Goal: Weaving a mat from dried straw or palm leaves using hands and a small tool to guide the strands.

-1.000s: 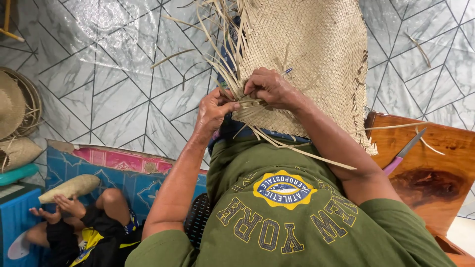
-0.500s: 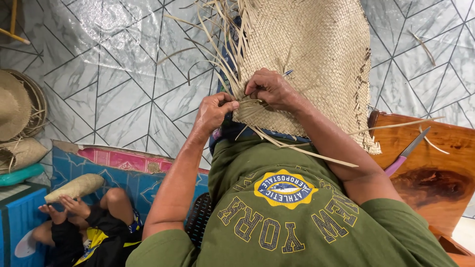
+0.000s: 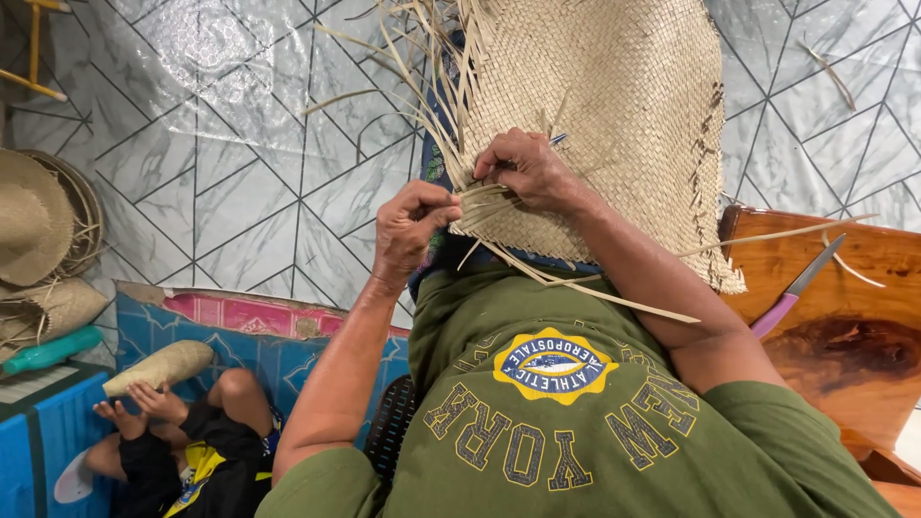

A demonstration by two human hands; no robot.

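Left hand (image 3: 414, 225) pinches loose straw strips (image 3: 480, 200); right hand (image 3: 526, 171) clamps them against the woven straw mat (image 3: 614, 105).

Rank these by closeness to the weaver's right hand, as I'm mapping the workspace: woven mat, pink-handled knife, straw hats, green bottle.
From the right hand:
1. Woven mat, under the fingers.
2. Pink-handled knife, right, on the wooden seat.
3. Straw hats, far left.
4. Green bottle, far left, lower; nearly level with the hats.
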